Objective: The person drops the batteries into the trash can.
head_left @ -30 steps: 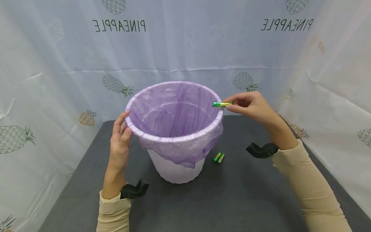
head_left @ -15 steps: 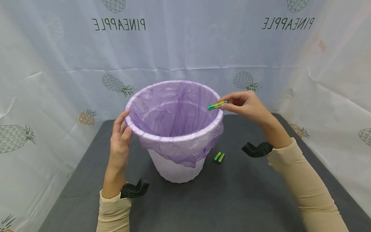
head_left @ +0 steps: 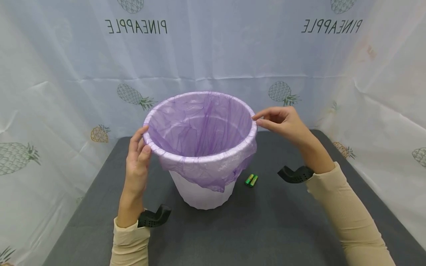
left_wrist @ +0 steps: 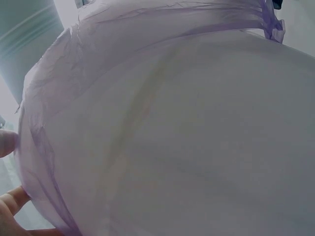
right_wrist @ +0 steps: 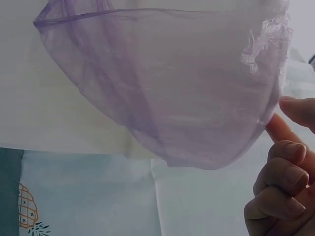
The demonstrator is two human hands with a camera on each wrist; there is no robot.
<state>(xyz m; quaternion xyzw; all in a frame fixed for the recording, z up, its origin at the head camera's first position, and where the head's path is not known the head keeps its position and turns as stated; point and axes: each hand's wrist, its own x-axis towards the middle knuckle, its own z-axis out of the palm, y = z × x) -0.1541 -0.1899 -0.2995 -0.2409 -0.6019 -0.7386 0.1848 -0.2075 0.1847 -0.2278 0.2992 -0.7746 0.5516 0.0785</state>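
Observation:
A white trash bin (head_left: 203,195) stands upright, lined with a purple plastic bag (head_left: 206,173) folded over its rim. My left hand (head_left: 137,168) holds the rim at its left side, thumb and fingertips against it. At the right side of the rim is my right hand (head_left: 283,122), thumb and forefinger close together by the edge, no battery visible between them. In the right wrist view, the other fingers (right_wrist: 278,179) are bent beside the hanging bag (right_wrist: 197,113). Two green-and-gold batteries (head_left: 251,180) lie side by side right of the bin's base. No battery shows inside the bag.
A dark grey cloth (head_left: 213,236) covers the table under the bin. White pineapple-print curtains (head_left: 213,48) enclose the back and both sides. Each wrist carries a black camera mount, one at the left wrist (head_left: 154,217) and one at the right wrist (head_left: 295,174).
The battery that my right hand pinched over the bin's right rim has left the fingers and is out of sight. The left hand and the two table batteries have stayed put.

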